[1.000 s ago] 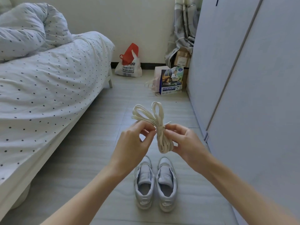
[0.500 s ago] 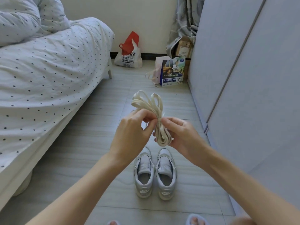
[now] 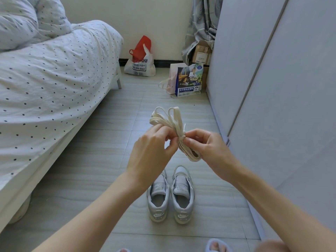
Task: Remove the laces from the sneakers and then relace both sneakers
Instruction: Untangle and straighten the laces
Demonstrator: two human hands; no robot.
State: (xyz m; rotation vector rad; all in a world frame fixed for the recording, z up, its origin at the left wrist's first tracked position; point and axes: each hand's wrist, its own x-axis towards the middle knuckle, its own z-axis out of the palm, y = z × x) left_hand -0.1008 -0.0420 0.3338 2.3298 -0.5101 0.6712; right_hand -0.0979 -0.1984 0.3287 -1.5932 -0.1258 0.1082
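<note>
Across the last second the bundle of cream laces has stayed raised above the floor between the two hands, and the hands have closed in on the wrapped waist of the bundle. The left hand now pinches that waist from its side, and the right hand pinches it from the other, thumb and forefinger pressed on the knot, with a short lace tip sticking up just above them. The view has also dipped, so slippered toes now show at the bottom edge. My reading is that the laces are already out of the shoes and the bundle is being picked loose, so relacing has not begun.

The pair of grey Nike sneakers stands side by side on the floor directly below the hands, heels toward the person, tongues bare and eyelets without laces as far as the angle shows.

As for containers, a white plastic bag with a red bag tucked in its mouth sits against the far wall; nothing else of its contents is visible. A printed paper bag stands near the wardrobe, and a cardboard box sits behind it; what either holds cannot be seen. The bed lies along the left.
</note>
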